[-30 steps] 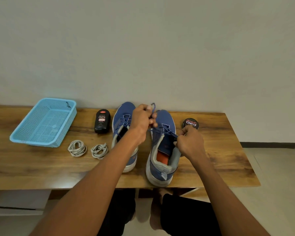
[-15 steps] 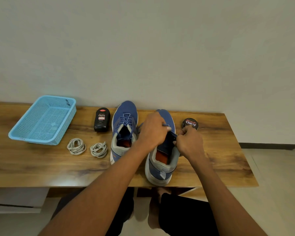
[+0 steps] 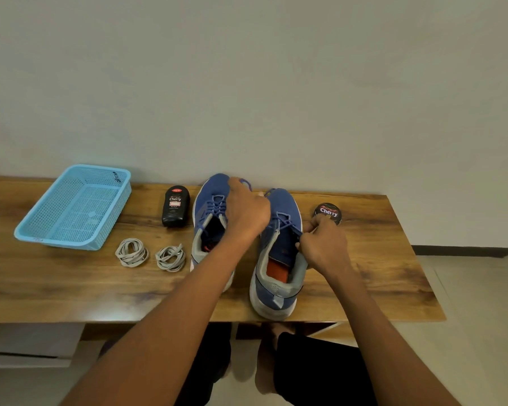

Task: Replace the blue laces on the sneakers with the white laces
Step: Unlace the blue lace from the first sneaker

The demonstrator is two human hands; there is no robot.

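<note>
Two blue sneakers stand side by side on the wooden worktop (image 3: 379, 276), toes to the far wall and heels to the near edge, so each shoe's long axis runs near to far. The right sneaker (image 3: 279, 259) is the one in work. The left hand (image 3: 247, 213) reaches across above the left sneaker (image 3: 210, 227) and closes its curled fingers on a strand of the blue lace (image 3: 286, 219), whose loose end curls up beyond the knuckles at the far side. The right hand (image 3: 323, 244) sits at the right rim of the same shoe's throat, fingers curled and pinching the lace or the eyelet edge there; which of the two cannot be told.

The relation that matters: the lace runs from the eyelets up and to the far left toward the left hand, while the right hand steadies the shoe from the right. A pull along that line, away to the far left, would probably draw the strand out of its eyelet, the crossings toward the toe still being threaded. The left sneaker's lace looks fully in place.

The two white lace coils (image 3: 150, 254) lie well to the left of the shoes, nearer the left hand, just near of the light blue basket (image 3: 33, 234). A black polish bottle (image 3: 175, 209) stands just left of the left sneaker and a round polish tin (image 3: 328, 213) just beyond the right hand
</note>
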